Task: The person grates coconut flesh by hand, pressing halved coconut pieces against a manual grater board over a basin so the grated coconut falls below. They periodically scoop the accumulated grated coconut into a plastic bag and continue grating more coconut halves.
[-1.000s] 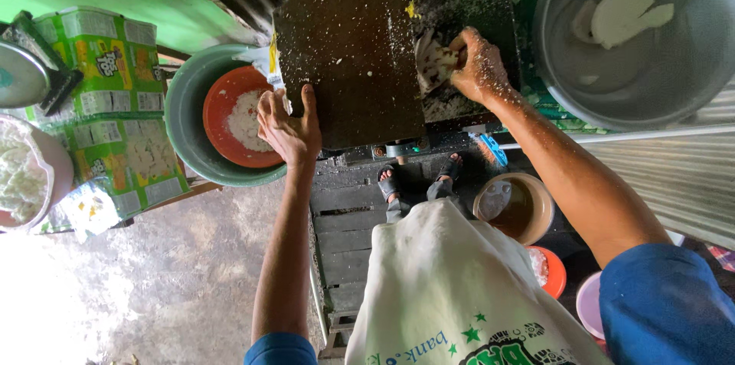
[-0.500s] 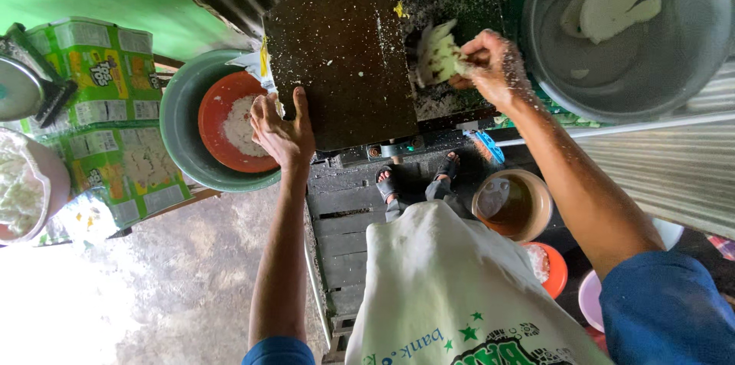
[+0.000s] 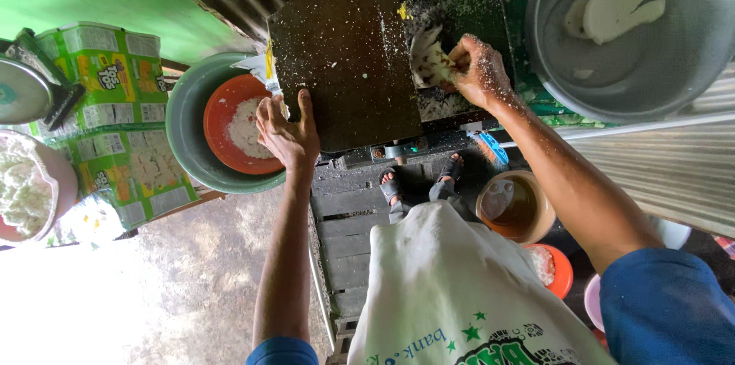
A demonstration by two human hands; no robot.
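Head view, right hand: right hand (image 3: 481, 70), fingers clamped on a pale white piece (image 3: 430, 62), pressed into the opening of the dark grating machine (image 3: 348, 58)
Head view, left hand: left hand (image 3: 287, 131), fingers spread apart, flat on the machine's near edge; just beside an orange bowl (image 3: 223, 116) of white shreds inside a green basin (image 3: 184, 131)
Head view, surroundings: grey tub (image 3: 674, 81) holding white pieces, right of the machine

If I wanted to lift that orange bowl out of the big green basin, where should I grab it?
Grip the orange bowl by its rim, coming from above. It sits nested inside the green basin, so its sides are hemmed in, and only the upper rim stands free. It holds white shreds, so lifting it level would probably avoid spilling.
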